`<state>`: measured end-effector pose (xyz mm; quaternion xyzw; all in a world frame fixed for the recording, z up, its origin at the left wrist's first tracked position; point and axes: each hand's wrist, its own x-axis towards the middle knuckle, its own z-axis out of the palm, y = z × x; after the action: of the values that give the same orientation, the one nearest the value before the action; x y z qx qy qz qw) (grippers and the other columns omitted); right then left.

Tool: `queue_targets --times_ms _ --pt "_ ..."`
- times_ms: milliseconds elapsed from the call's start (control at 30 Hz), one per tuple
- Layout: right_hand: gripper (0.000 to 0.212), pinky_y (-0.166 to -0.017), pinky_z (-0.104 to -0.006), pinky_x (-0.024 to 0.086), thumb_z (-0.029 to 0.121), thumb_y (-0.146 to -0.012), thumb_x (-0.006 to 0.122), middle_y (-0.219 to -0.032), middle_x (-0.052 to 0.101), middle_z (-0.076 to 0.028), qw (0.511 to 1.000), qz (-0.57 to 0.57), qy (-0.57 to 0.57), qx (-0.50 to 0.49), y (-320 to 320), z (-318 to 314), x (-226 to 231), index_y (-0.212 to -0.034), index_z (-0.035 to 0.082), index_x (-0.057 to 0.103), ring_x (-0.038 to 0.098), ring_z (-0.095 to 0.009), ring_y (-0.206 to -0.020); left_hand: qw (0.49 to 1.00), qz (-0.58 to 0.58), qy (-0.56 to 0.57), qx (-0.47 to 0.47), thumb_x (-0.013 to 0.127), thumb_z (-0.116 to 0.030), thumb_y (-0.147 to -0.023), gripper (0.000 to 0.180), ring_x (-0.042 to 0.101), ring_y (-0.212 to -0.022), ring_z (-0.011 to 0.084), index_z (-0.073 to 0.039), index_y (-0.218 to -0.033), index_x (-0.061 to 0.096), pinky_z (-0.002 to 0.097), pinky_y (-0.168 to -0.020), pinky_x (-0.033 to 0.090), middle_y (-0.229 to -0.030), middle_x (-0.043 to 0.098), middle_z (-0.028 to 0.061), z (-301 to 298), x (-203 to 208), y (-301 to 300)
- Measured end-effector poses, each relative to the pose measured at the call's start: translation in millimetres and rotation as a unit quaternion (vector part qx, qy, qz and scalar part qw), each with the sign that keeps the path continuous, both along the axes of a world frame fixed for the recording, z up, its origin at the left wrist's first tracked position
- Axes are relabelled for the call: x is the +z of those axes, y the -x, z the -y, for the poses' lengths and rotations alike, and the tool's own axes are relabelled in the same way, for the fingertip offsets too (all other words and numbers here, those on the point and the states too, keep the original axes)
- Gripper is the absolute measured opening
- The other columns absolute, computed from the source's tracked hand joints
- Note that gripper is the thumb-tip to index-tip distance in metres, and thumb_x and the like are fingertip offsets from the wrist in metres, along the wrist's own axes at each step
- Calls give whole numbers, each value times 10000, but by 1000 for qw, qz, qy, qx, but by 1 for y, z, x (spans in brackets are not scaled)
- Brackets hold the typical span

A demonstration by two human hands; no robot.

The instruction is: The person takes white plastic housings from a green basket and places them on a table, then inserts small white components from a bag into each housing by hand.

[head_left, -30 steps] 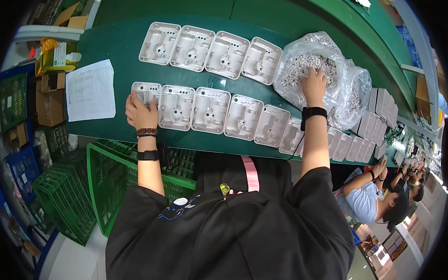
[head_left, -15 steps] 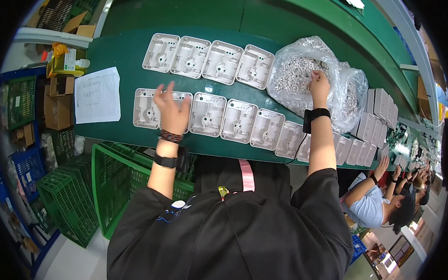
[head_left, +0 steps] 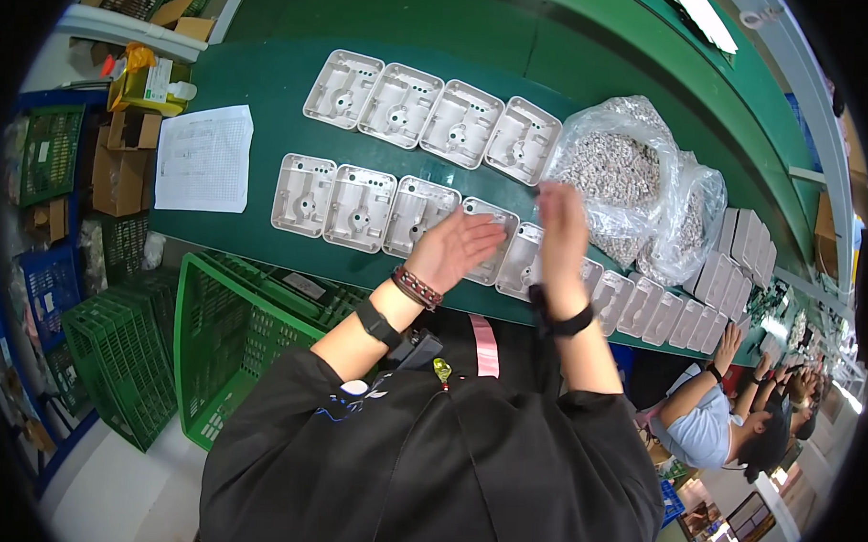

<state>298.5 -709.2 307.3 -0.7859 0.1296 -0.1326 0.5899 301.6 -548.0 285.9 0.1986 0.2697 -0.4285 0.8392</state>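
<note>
My left hand [head_left: 457, 248] is turned palm up with its fingers spread, and holds nothing visible. It hovers over the front row of light grey plastic housings, covering part of one housing [head_left: 422, 211]. To its right, my right hand [head_left: 563, 235] is raised near another housing [head_left: 520, 261]; motion blur smears its fingers, so what they hold, if anything, does not show. Beyond that hand lies an open clear plastic bag of small whitish parts [head_left: 610, 170], with a second bag [head_left: 692, 218] against it. A back row of similar open housings [head_left: 397, 107] stands behind.
A printed sheet [head_left: 204, 158] lies on the green table at the left. Large green crates [head_left: 197, 349] stand below the table's front edge. More housings [head_left: 741, 243] are stacked at the right, where another person in a light blue shirt [head_left: 701, 424] works.
My left hand has moved right along the front row and turned palm up. My right hand has left the bag and come down and left toward it. The view has shifted slightly.
</note>
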Motion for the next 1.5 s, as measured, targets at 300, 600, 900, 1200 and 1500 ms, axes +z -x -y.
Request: queue_targets --times_ms 300,600,900,1200,1500 --pt "221 -738 -404 398 102 -687 561 -892 576 -109 922 161 295 189 12 -58 34 -902 49 566 536 -294 -833 976 3 195 98 375 -328 -907 406 441 -1144 295 13 -1086 504 402 -963 352 -1119 539 153 6 12 -9" --pt "296 -752 -425 421 107 -731 608 -973 543 -139 766 -153 617 -92 -39 147 -73 -1021 114 554 522 -355 -861 978 -30 187 86 472 -261 -876 215 375 -497 91 -89 -751 507 215 -432 299 -601 398 -30 -4 2 -23" --pt "196 -692 -430 445 97 -719 598 -900 533 -129 843 -230 487 -1 -47 183 -92 -903 94 532 538 -352 -847 990 -42 76 116 453 -226 -879 202 333 -484 83 -86 -742 504 208 -422 265 -582 351 -37 -27 -4 -26" --pt "165 -649 -415 443 147 -744 611 -836 545 -146 876 -189 435 -91 -46 176 -77 -815 51 497 543 -352 -791 991 -26 27 132 452 -220 -880 184 333 -486 85 -87 -760 498 208 -426 268 -592 353 -36 -34 -2 -23" --pt "159 -568 -339 447 128 -756 630 -725 582 -104 931 -169 292 -141 -34 224 -106 -839 35 530 572 -227 -653 995 -29 32 94 463 -231 -876 187 318 -483 83 -87 -761 492 210 -422 250 -592 338 -35 -16 1 -23"
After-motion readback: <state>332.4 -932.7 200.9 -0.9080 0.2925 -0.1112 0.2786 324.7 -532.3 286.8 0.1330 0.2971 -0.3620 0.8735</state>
